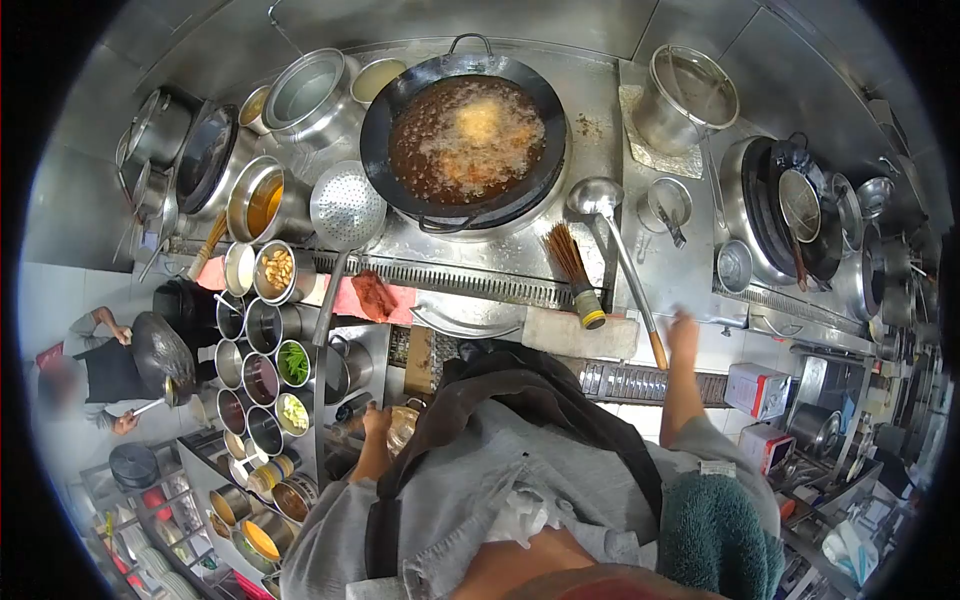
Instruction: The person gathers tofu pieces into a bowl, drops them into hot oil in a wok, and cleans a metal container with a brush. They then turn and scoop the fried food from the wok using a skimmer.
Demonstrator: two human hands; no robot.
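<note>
A black wok (378, 150) full of bubbling dark oil, with pale golden food (480, 122) frying in it, sits on the stove. My right hand (683, 335) is just right of the wooden handle of a steel ladle (625, 255), apparently apart from it; its fingers are too small to read. Low on the left, my left hand (377, 420) is beside a shiny metal bowl (402, 428), its fingers hard to make out. A perforated skimmer (347, 205) lies left of the wok, and a bamboo brush (570, 262) lies at the front.
Left are pots of ingredients (294, 362), a bowl of orange liquid (262, 205) and a red cloth (372, 296). Another person (100, 370) at far left holds a wok (163, 352). A strainer pot (686, 95) and second wok station (765, 215) stand right.
</note>
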